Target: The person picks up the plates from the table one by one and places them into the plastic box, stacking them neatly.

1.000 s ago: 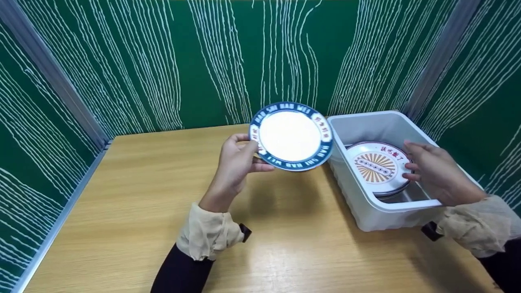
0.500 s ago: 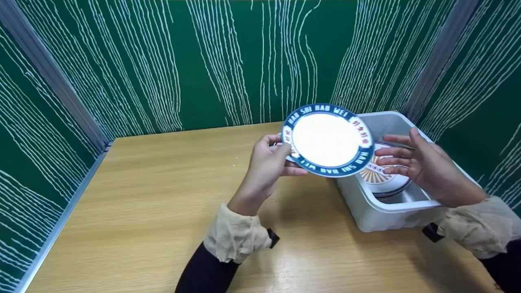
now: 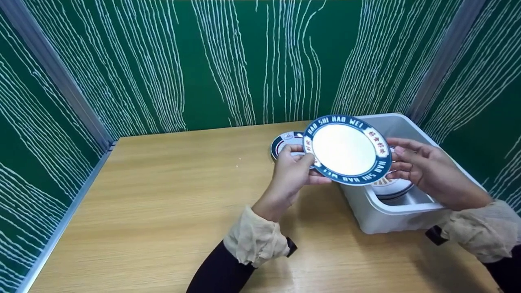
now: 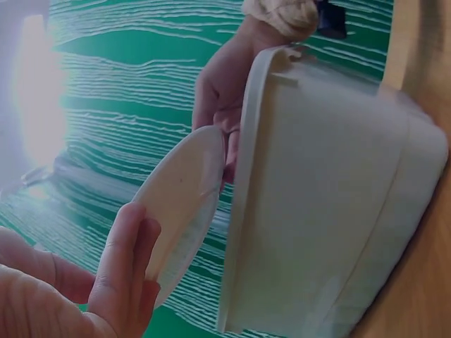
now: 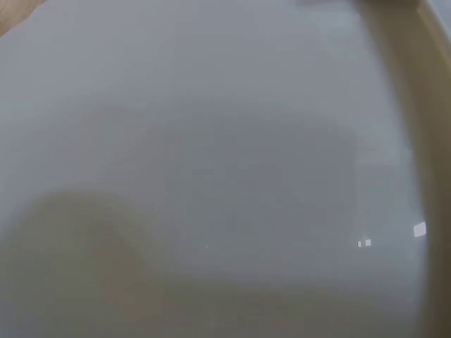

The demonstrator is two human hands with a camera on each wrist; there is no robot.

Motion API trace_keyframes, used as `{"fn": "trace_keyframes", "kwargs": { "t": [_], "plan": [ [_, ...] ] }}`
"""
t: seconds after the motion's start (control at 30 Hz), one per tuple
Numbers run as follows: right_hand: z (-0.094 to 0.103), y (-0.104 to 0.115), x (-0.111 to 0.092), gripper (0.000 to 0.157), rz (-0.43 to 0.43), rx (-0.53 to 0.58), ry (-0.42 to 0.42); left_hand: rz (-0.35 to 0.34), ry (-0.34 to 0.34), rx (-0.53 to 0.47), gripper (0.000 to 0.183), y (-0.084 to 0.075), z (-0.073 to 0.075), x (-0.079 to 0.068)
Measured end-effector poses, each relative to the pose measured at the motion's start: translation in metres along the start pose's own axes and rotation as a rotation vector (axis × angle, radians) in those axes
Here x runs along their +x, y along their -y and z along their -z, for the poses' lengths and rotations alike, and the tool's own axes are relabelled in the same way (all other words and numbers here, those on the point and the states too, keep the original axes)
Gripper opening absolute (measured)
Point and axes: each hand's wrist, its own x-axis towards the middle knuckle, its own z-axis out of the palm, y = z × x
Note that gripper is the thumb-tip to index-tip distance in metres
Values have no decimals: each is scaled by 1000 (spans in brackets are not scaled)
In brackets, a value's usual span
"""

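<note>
In the head view, my left hand (image 3: 291,175) pinches a white plate (image 3: 344,149) with a blue-green lettered rim by its left edge, thumb on top and fingers beneath. My right hand (image 3: 435,175) holds the opposite edge, its fingers reaching under the rim. The plate hangs tilted above the left side of a white plastic bin (image 3: 397,209). Inside the bin lies a stack of plates (image 3: 392,189), largely hidden by the held plate. In the left wrist view, the held plate's pale underside (image 4: 180,190) spans between both hands.
Another dark-rimmed plate (image 3: 281,142) lies on the wooden table (image 3: 183,195), partly behind my left hand. Green walls (image 3: 211,61) with white streaks enclose the table. A glossy white surface (image 5: 211,176) fills most of the right wrist view.
My left hand has carried the plate rightward to the bin, uncovering the plate on the table. My right hand has moved from over the bin to take the held plate's right edge.
</note>
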Motion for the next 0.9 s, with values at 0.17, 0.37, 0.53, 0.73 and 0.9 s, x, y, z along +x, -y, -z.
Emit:
{"fn": "trace_keyframes", "kwargs": {
  "t": [0.17, 0.37, 0.53, 0.73, 0.9],
  "plan": [
    [1, -1, -1, 47, -36, 16, -93, 36, -2, -49, 26, 8, -10, 2],
    [3, -1, -1, 53, -41, 14, -207, 43, 47, -73, 30, 11, -19, 7],
    [4, -1, 0, 53, -60, -73, -362, 2, 143, -60, 26, 13, -13, 15],
    [5, 2, 0, 53, -98, -9, -519, -42, -18, 60, 13, 14, 10, 38],
    [5, 3, 0, 50, -108, 89, -639, -11, -207, 227, 15, 19, 32, 60]
  ]
}}
